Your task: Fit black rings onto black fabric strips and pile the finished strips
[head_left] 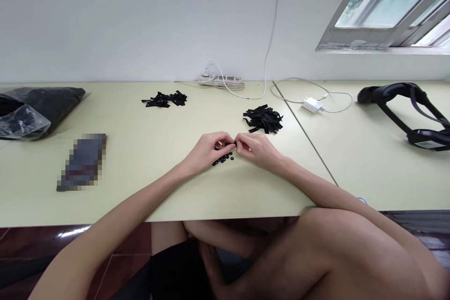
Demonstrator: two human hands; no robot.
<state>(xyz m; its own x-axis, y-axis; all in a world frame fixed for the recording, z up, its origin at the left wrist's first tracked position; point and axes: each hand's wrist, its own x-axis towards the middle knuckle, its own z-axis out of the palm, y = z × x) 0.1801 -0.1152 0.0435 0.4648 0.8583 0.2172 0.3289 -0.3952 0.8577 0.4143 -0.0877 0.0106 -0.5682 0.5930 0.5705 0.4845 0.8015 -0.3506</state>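
My left hand [213, 148] and my right hand [255, 148] meet over the table, fingertips pinched together. Between them is a small black strip [229, 144], gripped from both sides. Its far end is hidden by my right fingers. Just under my left fingers lies a small heap of black rings [222, 159], like washers, partly covered by that hand. Beyond my right hand sits a pile of black strips [264, 119]. A second, looser pile of black strips [165, 99] lies farther back to the left.
On the left are a black plastic bag [63, 105] and a blurred dark object [82, 161]. A power strip [221, 79] with cables runs along the wall. To the right lie a white charger [312, 105] and a black headset [393, 108]. A seam crosses the pale table [140, 140].
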